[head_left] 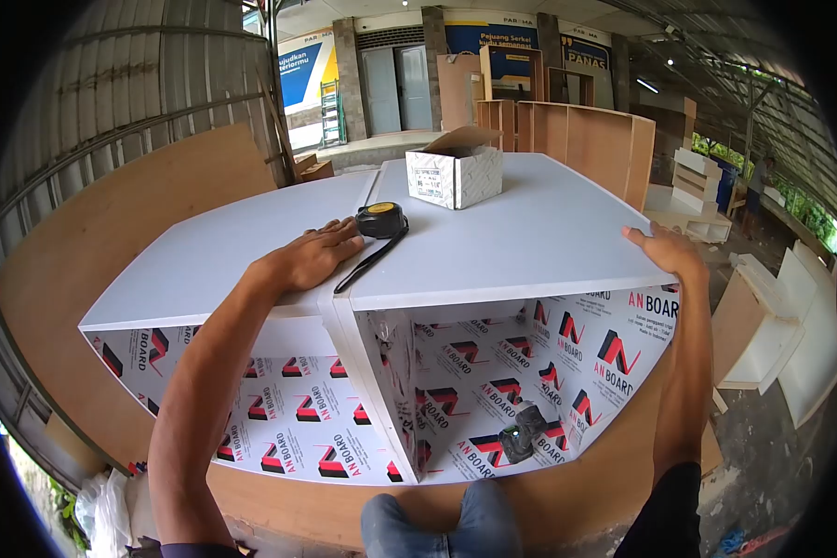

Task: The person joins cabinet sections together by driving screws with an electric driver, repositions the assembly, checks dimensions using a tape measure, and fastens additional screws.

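One white cabinet lies under left fingers, against right fingers.

There is room over the white top, right of the tape measure; the box blocks the far middle.

Our left hand lies flat, palm down, its fingers stretched out close together and pointing inward. Our left arm reaches forward from the lower left, bare below the sleeve. Our right hand is spread, one digit stretched inward, the others partly hidden. Our right arm rises nearly upright, well apart from the left.
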Tool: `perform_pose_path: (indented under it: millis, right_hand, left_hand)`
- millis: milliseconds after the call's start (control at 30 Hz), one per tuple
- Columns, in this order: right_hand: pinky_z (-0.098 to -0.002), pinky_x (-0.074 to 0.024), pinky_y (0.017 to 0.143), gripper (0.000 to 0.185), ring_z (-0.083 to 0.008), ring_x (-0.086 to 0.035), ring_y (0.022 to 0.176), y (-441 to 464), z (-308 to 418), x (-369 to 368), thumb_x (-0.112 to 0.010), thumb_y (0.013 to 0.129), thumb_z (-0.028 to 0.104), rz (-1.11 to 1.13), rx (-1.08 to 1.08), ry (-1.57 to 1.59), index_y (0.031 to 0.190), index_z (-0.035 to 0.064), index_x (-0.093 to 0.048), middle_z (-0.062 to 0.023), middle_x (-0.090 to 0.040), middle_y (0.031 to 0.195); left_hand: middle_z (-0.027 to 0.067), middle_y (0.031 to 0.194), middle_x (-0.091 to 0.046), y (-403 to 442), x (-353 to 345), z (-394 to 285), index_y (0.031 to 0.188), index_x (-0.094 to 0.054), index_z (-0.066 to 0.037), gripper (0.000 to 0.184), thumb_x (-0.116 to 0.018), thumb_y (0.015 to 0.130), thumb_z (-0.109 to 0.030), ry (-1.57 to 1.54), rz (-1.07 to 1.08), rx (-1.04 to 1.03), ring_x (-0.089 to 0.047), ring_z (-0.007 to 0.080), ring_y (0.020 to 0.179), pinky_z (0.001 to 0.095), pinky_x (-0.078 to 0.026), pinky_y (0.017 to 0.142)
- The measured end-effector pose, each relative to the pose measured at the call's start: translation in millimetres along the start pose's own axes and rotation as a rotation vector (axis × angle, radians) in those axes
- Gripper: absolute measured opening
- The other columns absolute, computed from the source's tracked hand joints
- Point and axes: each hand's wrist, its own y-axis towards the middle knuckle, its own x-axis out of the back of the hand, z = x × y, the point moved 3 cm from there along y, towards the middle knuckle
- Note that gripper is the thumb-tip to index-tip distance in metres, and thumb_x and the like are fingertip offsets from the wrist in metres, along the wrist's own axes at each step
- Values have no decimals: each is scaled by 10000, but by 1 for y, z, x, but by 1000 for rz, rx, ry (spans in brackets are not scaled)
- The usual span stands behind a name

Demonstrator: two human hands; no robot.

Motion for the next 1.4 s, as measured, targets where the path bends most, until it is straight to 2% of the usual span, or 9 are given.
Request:
perform_pose_path:
  millis: [300,533,633,800,867,967,1100,1300,1400]
  right_hand:
    - [-440,-403,1085,951,-379,-487,1322,-4,-5,-2,-489,824,743,-53,8,54,1363,-38,-536,-250,-585,1333]
    - [-434,-485,976,900,-366,-635,1142,-1,-6,2,-544,794,732,-10,-6,111,1306,-6,-605,-254,-654,1214]
    - [-408,-503,908,842,-337,-675,1033,10,-7,2,-566,784,734,-16,99,195,1231,29,-673,-244,-691,1113]
    - [-379,-508,818,801,-307,-695,886,35,-19,-13,-586,787,731,-5,263,303,1050,-7,-754,-223,-720,991]
    - [-393,-499,859,780,-324,-674,958,28,-19,-9,-603,788,704,-4,202,247,1086,-4,-738,-220,-700,1063]
    - [-437,-470,981,741,-377,-609,1174,16,-9,9,-654,790,622,-97,84,85,1196,4,-690,-213,-641,1278]
    - [-389,-406,1082,838,-382,-524,1294,-10,4,12,-598,785,707,-111,101,45,1228,-1,-668,-231,-568,1371]
    - [-347,-505,804,808,-218,-666,868,70,-48,-8,-559,822,748,207,89,270,1221,61,-702,-161,-708,1024]
    - [-351,-436,977,841,-261,-634,1095,44,-36,-12,-548,815,742,65,66,304,1306,66,-643,-187,-670,1198]
  left_hand:
    - [117,1634,-178,-4,3,-4,1566,-210,-102,727,-189,1017,-578,-5,31,68,-89,250,1525,404,-104,1250]
    - [198,1594,-262,5,-3,5,1518,-289,15,760,-305,1015,-553,-95,-56,23,-237,312,1491,359,-169,1227]
    - [168,1607,-235,9,-4,9,1531,-310,-71,685,-248,1027,-531,-21,-63,70,-194,290,1504,390,-151,1243]
    - [191,1447,-507,-1,0,2,1432,-504,-82,634,-386,1003,-533,-141,-87,87,-513,281,1312,367,-344,1132]
    - [151,1451,-520,36,-7,59,1424,-521,-81,581,-408,1015,-478,-97,-158,-69,-495,280,1335,387,-326,1143]
    - [158,1447,-518,4,-4,30,1426,-515,-82,576,-419,1014,-472,-81,-149,15,-486,280,1335,379,-326,1143]
    - [167,1442,-515,-22,-1,-2,1430,-506,-85,569,-433,1012,-464,-77,-132,34,-475,280,1336,369,-327,1142]
    - [180,1433,-510,-26,15,-29,1434,-493,-89,560,-455,1010,-453,-77,-109,32,-459,280,1337,353,-328,1141]
    - [187,1429,-507,-8,16,-22,1437,-487,-90,557,-465,1009,-447,-86,-92,44,-451,280,1338,346,-328,1141]
